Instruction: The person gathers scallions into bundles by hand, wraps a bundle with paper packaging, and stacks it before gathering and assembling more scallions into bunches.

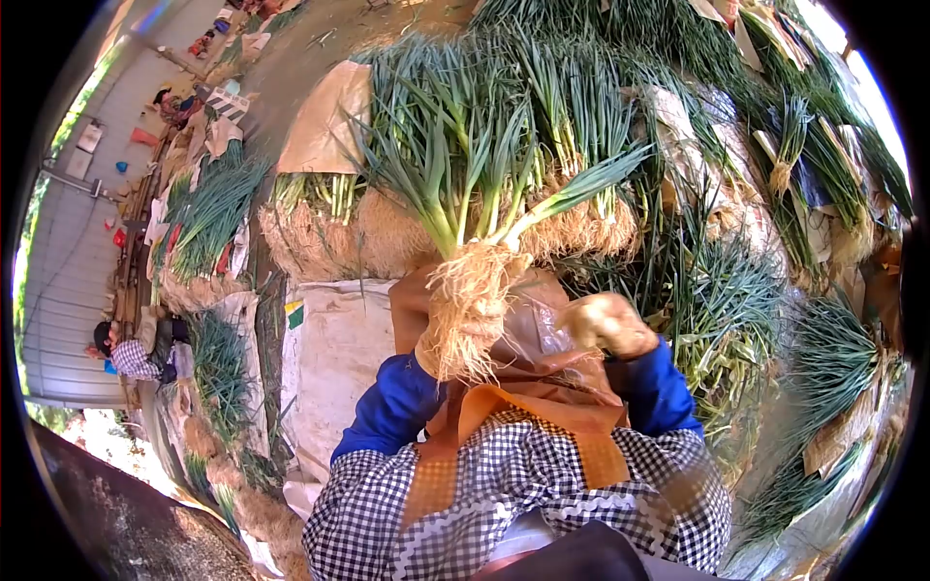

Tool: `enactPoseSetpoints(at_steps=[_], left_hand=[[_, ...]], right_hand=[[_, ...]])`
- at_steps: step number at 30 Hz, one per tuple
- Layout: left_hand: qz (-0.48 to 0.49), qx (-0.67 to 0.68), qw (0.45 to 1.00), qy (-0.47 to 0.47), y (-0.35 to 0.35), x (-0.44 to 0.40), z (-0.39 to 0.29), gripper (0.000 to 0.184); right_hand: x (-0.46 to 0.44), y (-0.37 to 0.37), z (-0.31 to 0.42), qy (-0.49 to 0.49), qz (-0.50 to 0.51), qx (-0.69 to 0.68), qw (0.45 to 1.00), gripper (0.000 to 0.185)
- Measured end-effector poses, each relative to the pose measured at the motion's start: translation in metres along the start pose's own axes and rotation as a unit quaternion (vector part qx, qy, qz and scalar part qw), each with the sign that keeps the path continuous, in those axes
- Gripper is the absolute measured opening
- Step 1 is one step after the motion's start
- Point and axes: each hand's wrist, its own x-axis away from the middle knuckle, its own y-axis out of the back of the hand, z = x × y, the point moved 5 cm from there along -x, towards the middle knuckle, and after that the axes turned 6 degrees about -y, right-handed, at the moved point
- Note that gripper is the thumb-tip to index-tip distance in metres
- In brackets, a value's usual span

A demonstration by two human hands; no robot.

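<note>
A small bunch of leeks [473, 208] stands in front of my chest, green leaves fanned upward. Its pale, stringy roots [470, 310] hang over my left hand [426, 356], which is closed around the bunch and mostly hidden by them. Apart from the bunch, to its right, is my right hand [608, 325]. Its fingers look curled but are smeared by motion, and I see nothing clearly held in them. An orange-brown apron [552, 373] spreads below both hands.
A thick row of leeks [407, 97] lies ahead, roots toward me, partly under a brown sheet [329, 121]. More leeks and loose leaves [722, 300] pile up on the right. A white sack [334, 349] lies at left. Farther left, another person [136, 353] sits near more bundles.
</note>
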Motion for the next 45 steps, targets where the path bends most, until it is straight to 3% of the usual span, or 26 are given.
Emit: enactPoseSetpoints(at_steps=[1,3,5,6,8,10,11,13,15,16,18,21,22,25,29,31,33,34,35,37,39,40,41,43,45], left_hand=[[0.011,0.003,1.000,0.000,-0.006,0.005,-0.003,0.043],[0.028,0.021,0.999,0.002,-0.009,0.012,-0.003,0.043],[0.028,0.016,0.999,-0.018,0.007,0.012,0.004,0.044],[-0.002,-0.040,0.999,0.000,0.016,0.009,0.010,0.043],[-0.066,-0.123,0.990,-0.014,0.052,0.010,0.020,0.039],[-0.162,-0.246,0.947,-0.126,0.109,0.018,0.019,0.035],[-0.203,-0.241,0.938,-0.143,0.118,0.019,0.024,0.032],[-0.212,-0.257,0.939,-0.084,0.129,0.020,0.041,0.031],[-0.247,-0.180,0.950,-0.061,0.143,0.019,0.054,0.033],[-0.248,-0.176,0.951,-0.055,0.147,0.016,0.057,0.033],[-0.063,-0.011,0.997,0.045,0.140,0.000,0.071,0.035],[-0.039,-0.067,0.996,0.045,0.150,0.000,0.065,0.036],[0.008,-0.043,0.996,0.074,0.146,-0.001,0.063,0.035],[-0.009,-0.046,0.997,0.068,0.147,-0.002,0.058,0.034],[-0.056,-0.076,0.995,0.031,0.143,-0.005,0.057,0.032],[-0.070,-0.088,0.994,0.017,0.140,-0.004,0.055,0.031],[-0.084,-0.107,0.991,0.001,0.134,-0.003,0.054,0.031],[-0.092,-0.122,0.988,-0.016,0.132,-0.001,0.052,0.030],[-0.102,-0.139,0.984,-0.037,0.130,0.001,0.050,0.030],[-0.134,-0.166,0.974,-0.081,0.126,0.001,0.047,0.029],[-0.145,-0.186,0.967,-0.101,0.125,0.000,0.049,0.028],[-0.141,-0.189,0.967,-0.101,0.126,-0.002,0.049,0.028],[-0.105,-0.219,0.968,-0.055,0.151,-0.001,0.047,0.028],[-0.167,-0.169,0.970,-0.057,0.127,-0.001,0.060,0.032],[-0.174,-0.187,0.965,-0.062,0.131,0.000,0.060,0.036]], right_hand=[[0.010,0.023,-0.009,0.011,-0.025,0.039,0.999,0.035],[0.000,0.047,-0.014,-0.193,-0.152,0.153,0.957,0.036],[-0.031,0.027,-0.008,-0.111,-0.200,0.117,0.966,0.038],[-0.046,0.016,-0.023,-0.081,-0.132,-0.014,0.988,0.042],[-0.069,0.014,-0.069,-0.066,-0.103,-0.246,0.961,0.042],[-0.069,0.020,-0.074,-0.112,-0.211,-0.128,0.962,0.044],[-0.060,0.020,-0.057,-0.161,-0.304,0.090,0.935,0.044],[-0.044,0.031,-0.067,-0.200,-0.285,0.103,0.931,0.034],[-0.025,0.026,-0.070,-0.162,-0.315,-0.098,0.930,0.029],[-0.017,0.039,-0.089,-0.163,-0.310,-0.080,0.933,0.029],[-0.008,0.041,-0.102,-0.155,-0.357,-0.059,0.919,0.033],[-0.008,0.050,-0.118,-0.166,-0.389,-0.010,0.906,0.033],[-0.008,0.049,-0.117,-0.166,-0.383,-0.002,0.909,0.033],[-0.010,0.049,-0.117,-0.180,-0.402,0.052,0.896,0.036],[-0.011,0.055,-0.130,-0.182,-0.434,-0.023,0.882,0.035],[-0.004,0.080,-0.154,-0.213,-0.478,0.117,0.844,0.035],[0.046,0.177,-0.218,-0.152,-0.579,-0.024,0.800,0.036],[0.063,0.173,-0.189,-0.121,-0.588,-0.074,0.796,0.036],[0.070,0.161,-0.147,-0.095,-0.588,-0.120,0.794,0.036],[0.060,0.144,-0.138,-0.166,-0.470,-0.102,0.861,0.036],[0.029,0.087,-0.092,-0.238,-0.339,0.000,0.910,0.034],[0.013,0.063,-0.078,-0.221,-0.317,-0.006,0.922,0.035],[-0.002,0.064,-0.095,-0.112,-0.326,0.005,0.939,0.036],[-0.021,0.043,-0.065,-0.152,-0.385,0.182,0.892,0.035],[-0.045,0.045,-0.067,-0.019,-0.342,0.465,0.816,0.033]])
